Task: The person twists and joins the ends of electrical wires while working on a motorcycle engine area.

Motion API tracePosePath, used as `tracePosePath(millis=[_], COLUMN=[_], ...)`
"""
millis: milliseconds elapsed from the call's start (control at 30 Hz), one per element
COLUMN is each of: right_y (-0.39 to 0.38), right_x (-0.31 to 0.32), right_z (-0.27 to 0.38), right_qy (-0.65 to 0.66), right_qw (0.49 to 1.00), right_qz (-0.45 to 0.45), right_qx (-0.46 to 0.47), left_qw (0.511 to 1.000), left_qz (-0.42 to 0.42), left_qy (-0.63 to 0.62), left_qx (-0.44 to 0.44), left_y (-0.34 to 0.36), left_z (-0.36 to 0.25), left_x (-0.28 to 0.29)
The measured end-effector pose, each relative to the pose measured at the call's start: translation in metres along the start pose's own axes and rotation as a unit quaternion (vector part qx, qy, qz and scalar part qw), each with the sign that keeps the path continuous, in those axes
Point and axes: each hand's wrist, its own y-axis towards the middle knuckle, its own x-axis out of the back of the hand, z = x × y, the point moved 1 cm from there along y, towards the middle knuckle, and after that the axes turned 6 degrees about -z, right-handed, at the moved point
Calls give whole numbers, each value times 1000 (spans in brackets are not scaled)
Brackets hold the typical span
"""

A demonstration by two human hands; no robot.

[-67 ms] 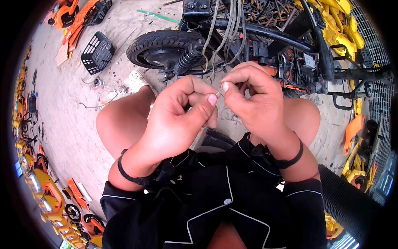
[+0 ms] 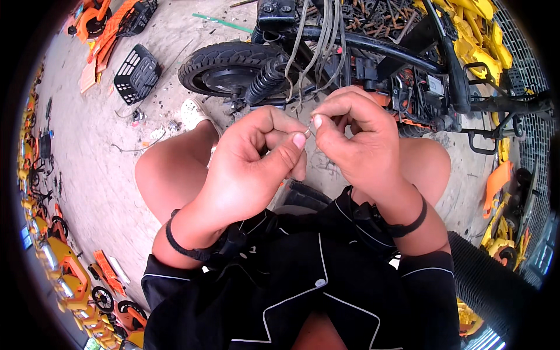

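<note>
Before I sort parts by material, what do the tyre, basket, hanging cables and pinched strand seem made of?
Tyre: matt black rubber, by its chunky tread.
Basket: likely black moulded plastic, with repeated cut-outs.
Cables: dull grey outer, perhaps plastic or rubber, bending softly; cores hidden.
Strand: thin, possibly wire; too small to settle material or finish.

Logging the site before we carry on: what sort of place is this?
Probably a scooter or e-bike repair or dismantling area: there's a stripped black two-wheeler frame, a treaded wheel with a thick hub, and piled yellow body panels at upper right.
</note>
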Motion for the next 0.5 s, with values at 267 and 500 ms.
tracePosePath(millis=[267,500], right_y=[5,15], right_x=[5,19], right_z=[-3,-9], right_qy=[-33,0], right_qw=[999,996], right_qz=[-13,-44], right_qx=[4,-78], left_qw=[1000,998], left_qz=[1,17], left_qy=[0,13], left_qx=[-2,-62], left_y=[-2,-9], left_z=[-3,-6], left_x=[-2,-1])
